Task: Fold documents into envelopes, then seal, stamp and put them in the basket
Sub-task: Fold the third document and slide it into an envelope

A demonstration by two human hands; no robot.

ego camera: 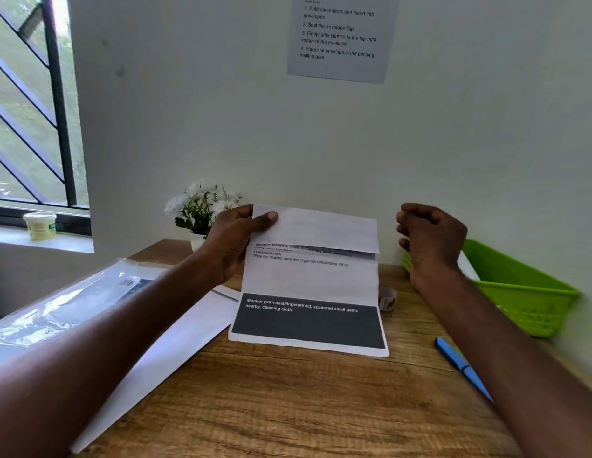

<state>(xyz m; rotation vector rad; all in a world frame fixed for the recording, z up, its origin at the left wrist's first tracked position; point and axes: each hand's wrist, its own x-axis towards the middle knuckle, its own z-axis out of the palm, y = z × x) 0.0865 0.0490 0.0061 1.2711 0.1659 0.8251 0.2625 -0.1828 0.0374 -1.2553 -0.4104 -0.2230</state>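
Nearest, wooden counter (288,408). A blue pen (461,366) at near right; a white envelope (162,352) at near left, partly under the left forearm. Above the counter's middle, a printed document (309,285), top third folded forward, lower edge near the wood. Left hand (233,241) pinching the top left corner, fingers (266,218) clamped on the paper. Right hand (431,241) just right of the sheet, apart from it, loosely curled, holding nothing. Farther right, a green basket (519,292). At the far edge, white flowers (202,201); on the wall, an instruction sheet (341,38).
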